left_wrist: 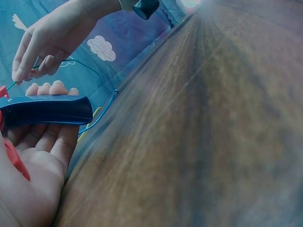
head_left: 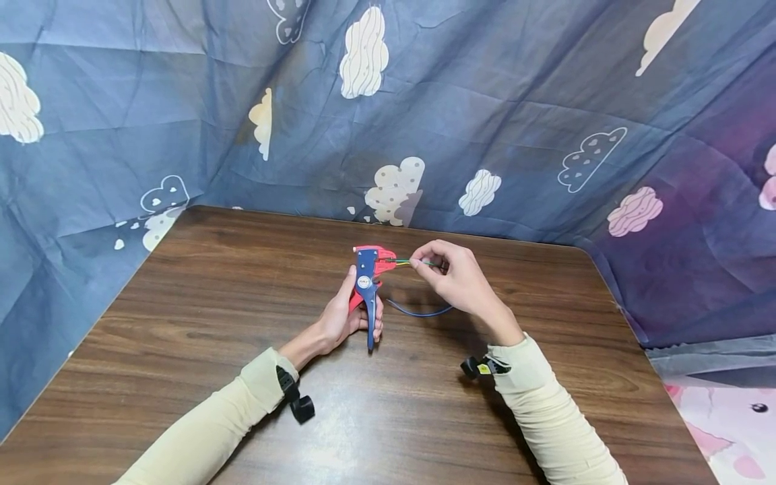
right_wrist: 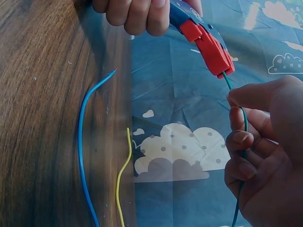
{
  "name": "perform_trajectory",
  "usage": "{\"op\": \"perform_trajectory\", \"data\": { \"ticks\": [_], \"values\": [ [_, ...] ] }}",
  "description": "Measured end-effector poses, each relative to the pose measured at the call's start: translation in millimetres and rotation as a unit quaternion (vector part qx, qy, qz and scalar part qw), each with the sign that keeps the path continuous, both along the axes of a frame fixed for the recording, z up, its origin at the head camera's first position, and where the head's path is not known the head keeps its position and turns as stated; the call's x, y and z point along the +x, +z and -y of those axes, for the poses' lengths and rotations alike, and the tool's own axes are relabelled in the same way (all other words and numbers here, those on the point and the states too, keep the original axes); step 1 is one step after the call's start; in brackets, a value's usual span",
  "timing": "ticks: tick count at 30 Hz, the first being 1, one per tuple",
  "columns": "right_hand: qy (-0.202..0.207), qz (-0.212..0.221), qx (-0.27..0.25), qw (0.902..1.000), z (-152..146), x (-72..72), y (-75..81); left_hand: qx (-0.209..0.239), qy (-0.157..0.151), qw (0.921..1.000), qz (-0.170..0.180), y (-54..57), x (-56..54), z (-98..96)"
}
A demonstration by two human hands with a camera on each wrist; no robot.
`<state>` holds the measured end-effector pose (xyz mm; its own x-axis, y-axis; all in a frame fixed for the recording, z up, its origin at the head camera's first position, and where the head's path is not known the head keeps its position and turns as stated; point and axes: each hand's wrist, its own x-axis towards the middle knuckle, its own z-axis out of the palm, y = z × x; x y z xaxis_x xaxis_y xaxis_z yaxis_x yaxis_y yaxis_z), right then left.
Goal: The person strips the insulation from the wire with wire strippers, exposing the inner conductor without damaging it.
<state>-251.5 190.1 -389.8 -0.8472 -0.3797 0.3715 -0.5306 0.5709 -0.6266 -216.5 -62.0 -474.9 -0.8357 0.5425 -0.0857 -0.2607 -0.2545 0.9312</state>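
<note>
- One wire stripper (head_left: 367, 273), blue and red, is held above the counter (head_left: 212, 303), near its middle in the head view.
- Three wires are in view: one green wire (right_wrist: 245, 122), one blue wire (right_wrist: 80, 137) and one yellow wire (right_wrist: 118, 182).
- Two hands are at work, a left hand (head_left: 341, 319) and a right hand (head_left: 459, 275), each with one black strapped-on device at the wrist.
- The left grip is curled round the wire stripper: its fingers wrap behind the blue handle (left_wrist: 47, 109), and the thumb lies up along the tool's side.
- The blue handle and the red handle (left_wrist: 16, 161) stand apart, with a gap between them.
- The right grip is closed in a pinch on the green wire, thumb against forefinger, just beside the tool's red nose (right_wrist: 213, 54); the other fingers are bent, with the wire running down past them.
- The green wire's near end meets the red nose; how deep it sits cannot be told.
- The blue and yellow wires lie on the counter side by side, not touching along the stretch seen from the right wrist, both apart from the fingers.
- The left forearm slants in from the lower left, the tool upright with its nose towards the right hand.
- The right forearm rises from the lower right, its hand raised over the counter, fingertips pointing left.
</note>
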Motion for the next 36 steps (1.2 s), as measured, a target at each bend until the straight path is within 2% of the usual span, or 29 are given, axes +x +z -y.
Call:
{"op": "perform_trajectory", "data": {
  "ticks": [10, 18, 22, 29, 36],
  "values": [
    [-0.004, 0.006, -0.002, 1.0, 0.6, 0.1, 0.1, 0.002, -0.015, 0.9998, -0.014, -0.6, -0.6, 1.4],
    [-0.006, 0.009, -0.006, 0.9999, 1.6, 2.0, 1.0, -0.003, -0.006, 0.9999, -0.015, -2.0, 0.5, 1.4],
    [-0.005, 0.011, -0.008, 0.9999, 2.1, 2.9, 1.7, -0.008, -0.003, 0.9996, -0.026, -1.1, 0.9, 1.4],
    [0.003, 0.02, -0.015, 0.9997, 3.7, 3.8, 3.4, -0.02, 0.027, 0.9979, -0.054, -0.1, 3.2, -0.7],
    [0.006, 0.023, -0.011, 0.9997, 4.7, 4.2, 3.0, -0.049, 0.053, 0.9952, -0.066, -1.4, 4.6, -1.3]
  ]
}}
